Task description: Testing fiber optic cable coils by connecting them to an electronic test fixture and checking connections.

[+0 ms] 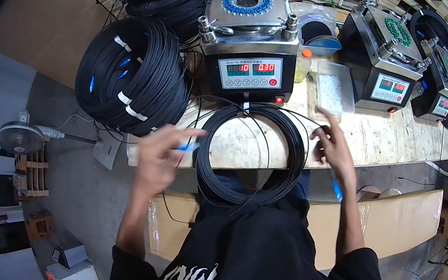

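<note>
A coil of thin black cable (205, 163) lies partly on the table's front edge and partly over my lap, with a white tie at its top. My left hand (157, 159) is left of the coil, blurred, its fingers closed around a small blue connector (186, 147) with a pale end. To the coil's right, my right hand (335, 149) hovers with the index finger stretched and the others loosely bent. A strand of cable runs toward these fingers, but no grip on it shows. Beside the right wrist hangs another blue connector (336, 191).
Stacked black cable coils (156, 70) stand at the left. A polishing machine (250, 65) with a blue-ringed top plate sits behind the coil; similar machines (383, 77) with green rings stand right. Between them are a bottle with orange cap (304, 65) and a clear tray (335, 87).
</note>
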A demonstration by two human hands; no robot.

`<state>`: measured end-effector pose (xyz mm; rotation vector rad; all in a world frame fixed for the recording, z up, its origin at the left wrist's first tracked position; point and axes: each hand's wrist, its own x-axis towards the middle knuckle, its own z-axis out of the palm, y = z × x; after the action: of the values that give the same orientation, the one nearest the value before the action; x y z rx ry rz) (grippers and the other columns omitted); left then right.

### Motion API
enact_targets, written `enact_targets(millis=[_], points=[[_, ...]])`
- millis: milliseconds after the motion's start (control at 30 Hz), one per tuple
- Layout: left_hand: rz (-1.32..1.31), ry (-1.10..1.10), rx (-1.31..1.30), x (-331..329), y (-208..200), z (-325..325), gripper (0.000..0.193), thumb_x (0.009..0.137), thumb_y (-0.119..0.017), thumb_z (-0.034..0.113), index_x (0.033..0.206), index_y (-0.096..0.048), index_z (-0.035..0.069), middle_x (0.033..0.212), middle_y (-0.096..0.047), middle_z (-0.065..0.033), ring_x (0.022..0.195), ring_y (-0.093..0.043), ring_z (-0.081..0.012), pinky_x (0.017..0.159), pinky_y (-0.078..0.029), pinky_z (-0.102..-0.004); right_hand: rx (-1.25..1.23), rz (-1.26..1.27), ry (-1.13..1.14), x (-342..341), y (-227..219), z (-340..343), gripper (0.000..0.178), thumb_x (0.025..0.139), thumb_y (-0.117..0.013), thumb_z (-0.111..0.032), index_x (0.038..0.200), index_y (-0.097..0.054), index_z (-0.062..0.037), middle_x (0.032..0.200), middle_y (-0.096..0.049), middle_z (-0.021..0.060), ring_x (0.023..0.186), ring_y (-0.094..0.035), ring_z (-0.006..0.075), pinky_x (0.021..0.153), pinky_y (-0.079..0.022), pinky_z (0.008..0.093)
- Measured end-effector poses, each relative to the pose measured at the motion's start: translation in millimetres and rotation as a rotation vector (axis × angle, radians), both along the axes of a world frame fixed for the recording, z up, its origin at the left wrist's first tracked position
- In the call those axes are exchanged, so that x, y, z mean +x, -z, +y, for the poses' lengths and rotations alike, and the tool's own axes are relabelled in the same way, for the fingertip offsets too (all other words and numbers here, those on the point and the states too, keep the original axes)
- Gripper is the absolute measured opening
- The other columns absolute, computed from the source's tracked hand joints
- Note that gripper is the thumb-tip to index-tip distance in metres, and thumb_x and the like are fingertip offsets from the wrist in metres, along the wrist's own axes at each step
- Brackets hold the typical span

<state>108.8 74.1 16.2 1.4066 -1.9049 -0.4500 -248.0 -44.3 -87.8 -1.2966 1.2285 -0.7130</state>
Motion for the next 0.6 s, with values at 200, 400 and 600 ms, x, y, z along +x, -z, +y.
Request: enact_targets(millis=[200,400,600], points=[[0.780,-0.432,0.433,72,73,42,0.055,0.107,-0.047,0.040,0.151,-0.042,0.007,0.059,-0.034,0.0067,0.050,-0.029,-0.0032,0.045,-0.022,-0.0199,-0.304,0.231,-0.108,-52,70,-33,0.032,0.101,-0.057,-0.006,0.132,-0.051,-0.0031,0.074,-0.062,0.0089,0.052,-0.054,0.0131,0.050,-0.044,0.0307],[0.586,-0.528,0.739,46,129,27,0.069,0.101,-0.062,0.031,0.158,-0.028,0.014,0.067,-0.057,-0.0023,0.050,-0.051,-0.0066,0.044,-0.035,-0.0219,-0.373,0.452,-0.095,-45,77,-39,0.029,0.096,-0.059,-0.001,0.125,-0.063,-0.0042,0.065,-0.055,0.0138,0.054,-0.049,0.0167,0.055,-0.044,0.0331],[-0.426,-0.521,0.554,53,113,-9,0.050,0.094,-0.065,0.019,0.141,-0.052,0.008,0.098,-0.069,-0.0297,0.101,-0.064,-0.0507,0.087,-0.051,-0.0571,-0.506,0.476,-0.052,-35,80,-40,0.029,0.095,-0.059,-0.001,0.123,-0.065,-0.0043,0.064,-0.048,0.0168,0.054,-0.041,0.0211,0.056,-0.040,0.0358]])
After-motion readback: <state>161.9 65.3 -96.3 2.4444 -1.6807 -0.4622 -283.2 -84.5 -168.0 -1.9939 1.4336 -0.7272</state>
